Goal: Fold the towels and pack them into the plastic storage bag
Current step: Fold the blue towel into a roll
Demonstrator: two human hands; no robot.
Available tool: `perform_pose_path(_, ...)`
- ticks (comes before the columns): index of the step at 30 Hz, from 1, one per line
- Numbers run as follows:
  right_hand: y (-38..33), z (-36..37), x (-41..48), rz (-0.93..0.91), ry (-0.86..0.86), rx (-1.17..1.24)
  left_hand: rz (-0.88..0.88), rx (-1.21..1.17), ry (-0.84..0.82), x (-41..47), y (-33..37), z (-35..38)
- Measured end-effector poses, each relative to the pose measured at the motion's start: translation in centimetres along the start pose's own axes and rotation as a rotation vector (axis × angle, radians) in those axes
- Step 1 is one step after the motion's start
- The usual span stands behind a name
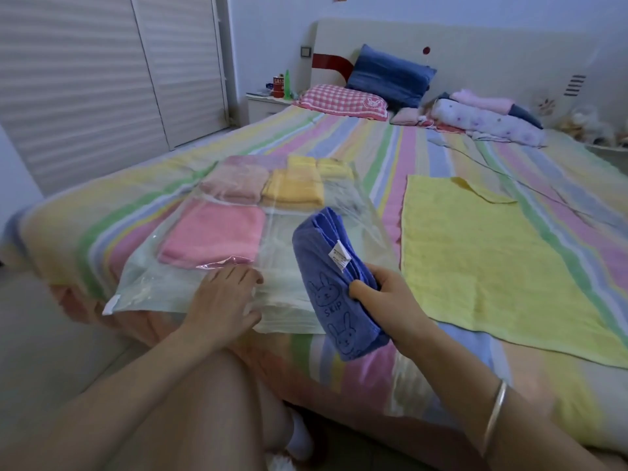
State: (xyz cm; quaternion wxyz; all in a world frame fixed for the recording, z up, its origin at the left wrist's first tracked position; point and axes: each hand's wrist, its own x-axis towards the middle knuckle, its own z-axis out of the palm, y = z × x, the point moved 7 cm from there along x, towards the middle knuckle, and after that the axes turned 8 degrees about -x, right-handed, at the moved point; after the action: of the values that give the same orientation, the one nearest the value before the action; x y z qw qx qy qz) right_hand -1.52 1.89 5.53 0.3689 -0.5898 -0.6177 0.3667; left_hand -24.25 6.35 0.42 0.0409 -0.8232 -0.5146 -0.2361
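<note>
A clear plastic storage bag (pixel 146 287) lies on the striped bed, near its front edge. Inside it sit several folded towels: a pink one (pixel 210 237) at the front, a paler pink one (pixel 234 181) and yellow ones (pixel 294 188) behind. My left hand (pixel 226 297) rests flat on the bag's open end, fingers straight. My right hand (pixel 387 300) grips a folded blue towel (pixel 326 266) with rabbit drawings and a white tag, held above the bag's right front part. A yellow towel (pixel 482 253) lies spread flat on the bed to the right.
Pillows (pixel 343 100) and rolled bedding (pixel 486 120) lie at the head of the bed. A white nightstand (pixel 265 105) with a can and a bottle stands at the back left, next to a louvred wardrobe (pixel 102 73). My knee (pixel 204 402) is at the bed's front edge.
</note>
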Motion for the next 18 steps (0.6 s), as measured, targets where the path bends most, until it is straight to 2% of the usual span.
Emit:
perform_pose_path(2,-0.1,0.4,-0.2,-0.048,-0.058,-0.054,-0.019,-0.089,0.047,0.5,0.2,-1.3)
perform_pose_path(4,-0.1,1.7,-0.6,-0.081,-0.204,-0.062,-0.118,-0.243,0.103,1.5,-0.3,-3.0)
perform_pose_path(6,0.0,3.1,-1.1,-0.044,-0.354,-0.07,-0.244,-0.489,0.15,2.4,-1.1,-4.3)
perform_pose_path(8,0.3,4.3,-1.1,0.008,-0.434,-0.157,-0.437,-0.834,0.201,3.1,-2.1,-4.7)
perform_pose_path(10,0.7,5.4,-1.1,0.028,-0.465,-0.288,-0.507,-0.964,0.239,3.3,-2.0,-5.1)
perform_pose_path(12,0.9,6.1,-0.6,0.061,-0.398,-0.322,-0.44,-0.879,0.268,3.3,-1.5,-6.0)
perform_pose_path(16,-1.2,5.9,1.4,0.196,-0.086,-0.001,-0.259,-0.789,0.361,3.0,0.6,-7.9)
perform_pose_path(18,-2.4,6.1,3.6,0.191,0.012,-0.053,-0.202,-0.771,0.423,3.1,1.5,-9.0)
